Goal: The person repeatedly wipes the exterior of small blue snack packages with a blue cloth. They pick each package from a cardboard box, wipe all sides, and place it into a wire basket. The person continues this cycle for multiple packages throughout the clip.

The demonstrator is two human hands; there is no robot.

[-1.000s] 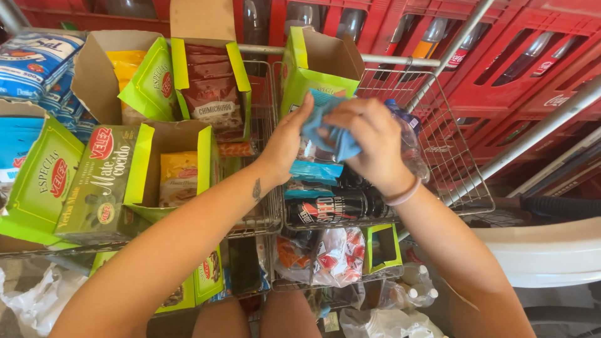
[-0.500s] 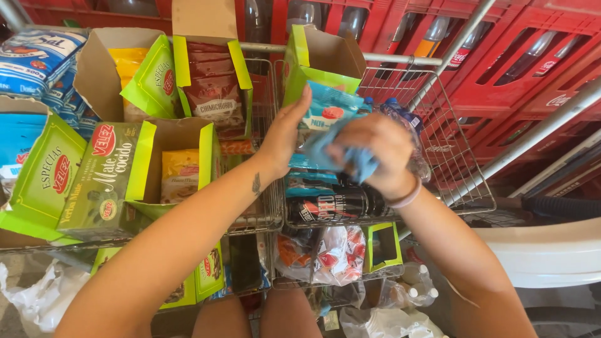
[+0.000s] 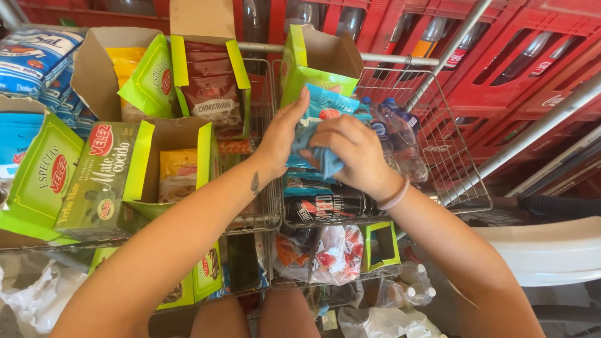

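Both hands were up over the wire basket (image 3: 438, 156), and the action sat right between them. The right hand (image 3: 354, 153) was balled around a blue cloth (image 3: 325, 159), fingers (image 3: 332, 134) curled tight on it, a bunch of the fabric poking out below the knuckles. The left hand (image 3: 285, 134) stood edge-on just beside it, fingers straight and together, palm pressed flat against the side of a light blue packet (image 3: 325, 106) with a red mark. That packet stood upright in the basket, its top corner peeking out above the right hand, squeezed between the two palms. So the cloth lay inside the right fist, touching the packet's face, while the left only braced it. Just behind, an open green carton (image 3: 313, 59) leaned at the basket's back edge, and clear bottles with blue caps (image 3: 391, 125) crowded the right side. Below the hands lay dark cans (image 3: 322, 203). Off to the left, another green box (image 3: 103, 181) and dark red sachets (image 3: 210, 94) filled the neighbouring basket.
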